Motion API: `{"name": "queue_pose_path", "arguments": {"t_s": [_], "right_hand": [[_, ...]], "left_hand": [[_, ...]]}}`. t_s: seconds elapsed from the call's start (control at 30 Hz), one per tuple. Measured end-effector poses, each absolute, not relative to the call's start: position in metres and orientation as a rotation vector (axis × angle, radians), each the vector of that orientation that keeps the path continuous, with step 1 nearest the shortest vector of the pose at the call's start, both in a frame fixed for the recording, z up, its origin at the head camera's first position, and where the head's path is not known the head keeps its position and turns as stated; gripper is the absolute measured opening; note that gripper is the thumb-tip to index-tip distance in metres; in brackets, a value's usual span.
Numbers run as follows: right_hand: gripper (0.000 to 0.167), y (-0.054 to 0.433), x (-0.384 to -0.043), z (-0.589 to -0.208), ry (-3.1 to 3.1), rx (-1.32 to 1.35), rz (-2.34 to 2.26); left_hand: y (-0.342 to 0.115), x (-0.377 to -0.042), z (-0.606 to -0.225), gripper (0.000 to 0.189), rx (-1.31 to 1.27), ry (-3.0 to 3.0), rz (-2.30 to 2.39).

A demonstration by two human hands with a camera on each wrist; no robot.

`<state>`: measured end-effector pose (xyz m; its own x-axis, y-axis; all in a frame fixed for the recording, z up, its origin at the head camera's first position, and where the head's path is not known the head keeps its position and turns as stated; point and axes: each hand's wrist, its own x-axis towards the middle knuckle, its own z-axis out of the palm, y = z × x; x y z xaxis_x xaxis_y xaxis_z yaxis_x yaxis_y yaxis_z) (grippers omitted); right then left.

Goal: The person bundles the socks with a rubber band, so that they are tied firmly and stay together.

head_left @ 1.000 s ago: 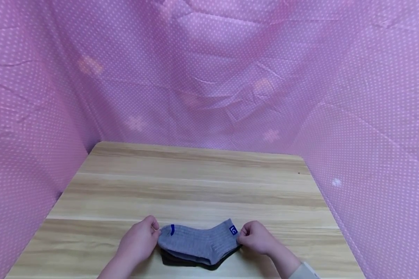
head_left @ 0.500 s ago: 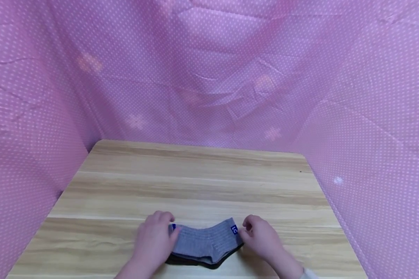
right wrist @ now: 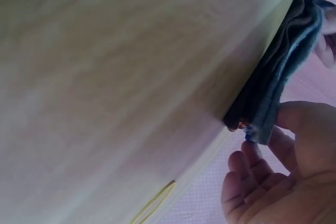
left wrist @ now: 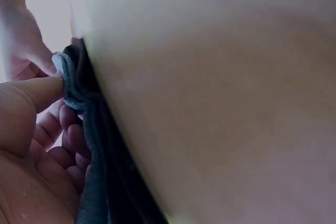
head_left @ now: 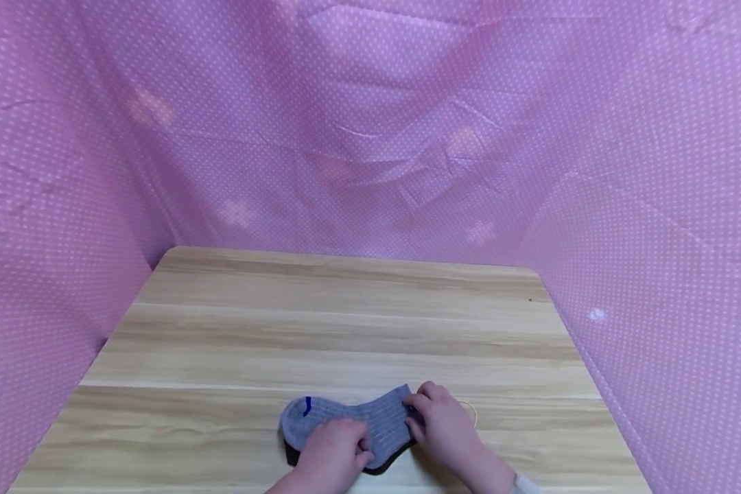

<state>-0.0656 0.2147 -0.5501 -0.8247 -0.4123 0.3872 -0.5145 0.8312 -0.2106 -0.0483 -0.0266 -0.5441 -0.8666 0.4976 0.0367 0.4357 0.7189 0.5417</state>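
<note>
A grey ribbed sock (head_left: 383, 418) with a dark blue toe mark lies flat on top of a dark sock (head_left: 379, 468), whose edge shows along the near side. My left hand (head_left: 335, 449) is over the middle of the pair near the heel; in the left wrist view its thumb and curled fingers (left wrist: 73, 135) pinch the grey fabric. At the cuff end, my right hand (head_left: 441, 429) covers the label, and in the right wrist view its thumb (right wrist: 296, 116) and index finger grip the cuff.
A thin yellow loop (head_left: 471, 414), like a rubber band, lies on the table just beyond my right hand. The wooden table (head_left: 346, 309) is enclosed by pink dotted cloth (head_left: 358, 137) at the back and both sides.
My left hand has moved right from the toe to the heel, uncovering the toe mark. My right hand has shifted slightly left over the cuff, and the yellow loop now shows behind it.
</note>
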Motion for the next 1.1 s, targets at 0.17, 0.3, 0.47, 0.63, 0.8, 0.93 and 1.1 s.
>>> {"name": "queue_pose_path", "arguments": {"t_s": [0.17, 0.3, 0.47, 0.63, 0.8, 0.93, 1.1], "right_hand": [[0.029, 0.218, -0.065, -0.548, -2.777, 0.679, 0.546], [0.020, 0.240, -0.072, -0.532, -2.904, 0.488, 0.776], [0.016, 0.285, -0.084, -0.522, -3.029, 0.145, 0.688], [0.012, 0.304, -0.092, -0.533, -3.155, 0.141, 0.535], [0.007, 0.303, -0.093, -0.541, -3.180, 0.098, 0.501], [0.020, 0.301, -0.092, -0.540, -3.190, 0.096, 0.481], [0.019, 0.300, -0.092, -0.539, -3.187, 0.154, 0.444]], "left_hand": [[-0.024, -0.047, -0.547, 0.028, 0.760, 2.824, 0.730], [-0.021, -0.050, -0.538, 0.026, 0.700, 2.776, 0.742], [-0.012, -0.057, -0.524, 0.024, 0.688, 2.863, 0.760], [0.004, -0.073, -0.519, 0.051, 0.651, 2.956, 0.761], [0.020, -0.086, -0.517, 0.072, 0.584, 2.912, 0.665], [0.031, -0.086, -0.519, 0.084, 0.569, 2.866, 0.582], [0.042, -0.080, -0.525, 0.101, 0.575, 2.848, 0.531]]}}
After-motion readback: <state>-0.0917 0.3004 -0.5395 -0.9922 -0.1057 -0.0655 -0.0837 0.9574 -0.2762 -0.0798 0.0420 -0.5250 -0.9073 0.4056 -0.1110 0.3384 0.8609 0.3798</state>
